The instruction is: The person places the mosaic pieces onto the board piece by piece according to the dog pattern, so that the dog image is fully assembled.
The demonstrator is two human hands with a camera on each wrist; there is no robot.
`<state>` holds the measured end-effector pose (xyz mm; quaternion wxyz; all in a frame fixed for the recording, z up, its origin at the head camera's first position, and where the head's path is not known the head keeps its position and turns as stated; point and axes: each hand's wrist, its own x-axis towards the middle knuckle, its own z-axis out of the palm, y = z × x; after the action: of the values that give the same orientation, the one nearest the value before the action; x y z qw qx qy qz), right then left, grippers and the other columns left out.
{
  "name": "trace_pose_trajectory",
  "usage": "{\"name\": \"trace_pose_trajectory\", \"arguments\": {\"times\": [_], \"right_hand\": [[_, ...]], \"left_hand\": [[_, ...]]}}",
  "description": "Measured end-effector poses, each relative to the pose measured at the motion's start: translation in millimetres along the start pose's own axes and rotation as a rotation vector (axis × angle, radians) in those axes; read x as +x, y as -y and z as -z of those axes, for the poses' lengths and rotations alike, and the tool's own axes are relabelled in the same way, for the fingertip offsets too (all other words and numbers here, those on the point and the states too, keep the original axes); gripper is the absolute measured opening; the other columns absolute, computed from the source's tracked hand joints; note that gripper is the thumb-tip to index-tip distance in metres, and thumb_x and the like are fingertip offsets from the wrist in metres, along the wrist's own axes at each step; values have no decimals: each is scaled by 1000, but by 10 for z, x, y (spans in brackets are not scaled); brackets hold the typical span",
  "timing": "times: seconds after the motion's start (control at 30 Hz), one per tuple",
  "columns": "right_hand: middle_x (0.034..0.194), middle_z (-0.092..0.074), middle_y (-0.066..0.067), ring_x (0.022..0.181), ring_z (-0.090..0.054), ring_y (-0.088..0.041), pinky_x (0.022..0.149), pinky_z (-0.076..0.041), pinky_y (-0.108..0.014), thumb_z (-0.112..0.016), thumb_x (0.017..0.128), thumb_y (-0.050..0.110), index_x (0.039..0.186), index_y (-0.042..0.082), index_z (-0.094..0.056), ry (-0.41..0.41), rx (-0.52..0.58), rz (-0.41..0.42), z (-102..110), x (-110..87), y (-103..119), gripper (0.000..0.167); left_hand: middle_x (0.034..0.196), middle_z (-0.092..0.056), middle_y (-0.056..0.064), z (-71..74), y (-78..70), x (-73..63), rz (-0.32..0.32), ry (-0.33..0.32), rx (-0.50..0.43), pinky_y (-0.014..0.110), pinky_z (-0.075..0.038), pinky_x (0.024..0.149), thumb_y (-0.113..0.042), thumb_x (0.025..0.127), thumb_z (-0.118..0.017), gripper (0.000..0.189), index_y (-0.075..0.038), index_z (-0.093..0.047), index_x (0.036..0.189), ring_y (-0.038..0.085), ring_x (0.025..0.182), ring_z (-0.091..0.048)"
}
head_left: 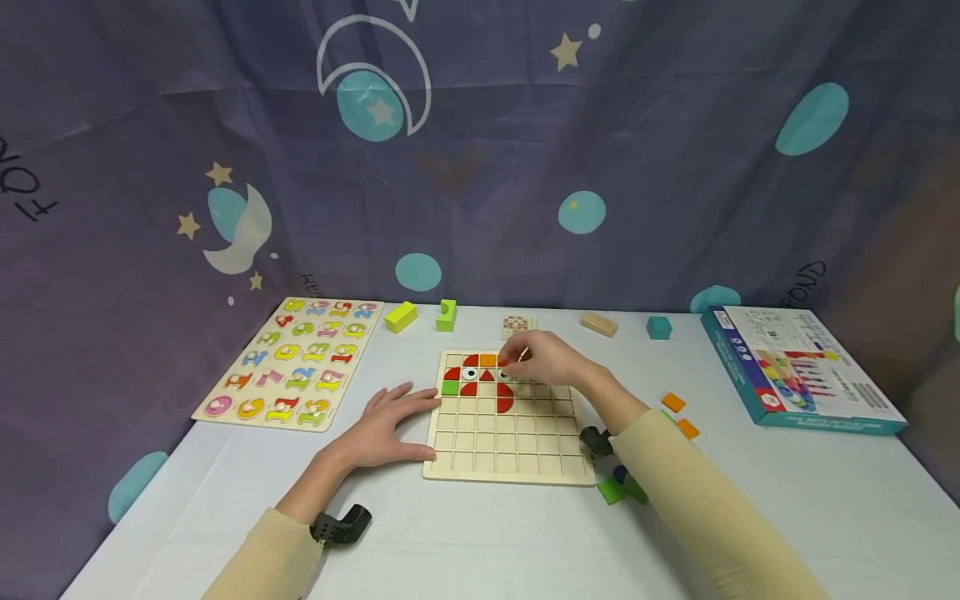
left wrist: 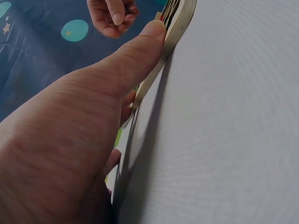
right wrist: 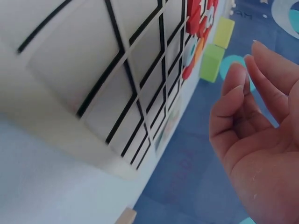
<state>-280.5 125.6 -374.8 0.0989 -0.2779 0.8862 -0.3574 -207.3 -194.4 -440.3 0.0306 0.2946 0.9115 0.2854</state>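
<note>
A wooden grid board [head_left: 517, 450] lies on the white table, with red, orange, green and eye-marked tiles on its upper left squares. My left hand [head_left: 390, 429] rests beside the board, fingertips and thumb at its left edge. In the left wrist view, the thumb [left wrist: 135, 51] lies extended along the board's rim. Over the eye tile [head_left: 503, 375] at the top of the grid is my right hand [head_left: 547, 358]. Its fingers are loosely bent, and nothing shows between them in the right wrist view. A red quarter-round tile [head_left: 505, 406] sits just below that spot.
A number puzzle board [head_left: 292, 358] lies at the left. Yellow [head_left: 401, 317] and green blocks [head_left: 446, 315], a pattern card [head_left: 515, 326], a wooden block [head_left: 599, 324] and a teal cube [head_left: 659, 327] line the back. Loose tiles [head_left: 673, 402] lie beside the right forearm, near a box [head_left: 810, 367].
</note>
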Motion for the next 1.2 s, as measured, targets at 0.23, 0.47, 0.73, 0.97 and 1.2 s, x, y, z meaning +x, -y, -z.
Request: {"name": "trace_pose_trajectory", "arguments": {"times": [0.23, 0.47, 0.73, 0.97, 1.2], "right_hand": [[96, -65, -3, 82, -60, -20, 70, -52, -34, -70, 95, 10, 111, 1, -71, -1, -7, -4, 117, -163, -83, 19], [94, -64, -2, 80, -58, -21, 72, -51, -34, -72, 94, 11, 111, 0, -69, 11, -27, -57, 228, -406, -189, 21], [93, -63, -2, 82, -58, -20, 74, -51, -34, -72, 93, 11, 109, 1, -68, 49, -33, -93, 314, -710, -299, 19], [91, -62, 1, 82, -58, -18, 73, -52, -31, -75, 93, 15, 109, 3, -68, 56, -67, -101, 358, -943, -369, 21], [92, -64, 1, 83, -58, -19, 76, -54, -28, -75, 93, 16, 110, 4, -68, 43, -100, -160, 412, -1126, -485, 22]], "left_hand": [[157, -43, -1, -4, 11, 5, -3, -2, 1, 59, -4, 118, -53, 79, -82, 78, -19, -57, 145, 36, 150, -19], [157, -43, -1, -12, 6, 16, -5, -1, 3, 59, -4, 118, -53, 79, -82, 79, -19, -57, 145, 37, 150, -19], [157, -42, -2, -15, 18, 10, -1, -1, 0, 59, -4, 118, -55, 79, -82, 79, -19, -57, 145, 36, 150, -18], [157, -42, -2, -16, 33, 6, -5, -3, -3, 59, -4, 118, -56, 79, -81, 80, -19, -57, 145, 36, 150, -18], [157, -42, -3, -22, 44, 9, -3, -2, 2, 59, -3, 118, -56, 79, -81, 80, -20, -57, 145, 35, 151, -18]]}}
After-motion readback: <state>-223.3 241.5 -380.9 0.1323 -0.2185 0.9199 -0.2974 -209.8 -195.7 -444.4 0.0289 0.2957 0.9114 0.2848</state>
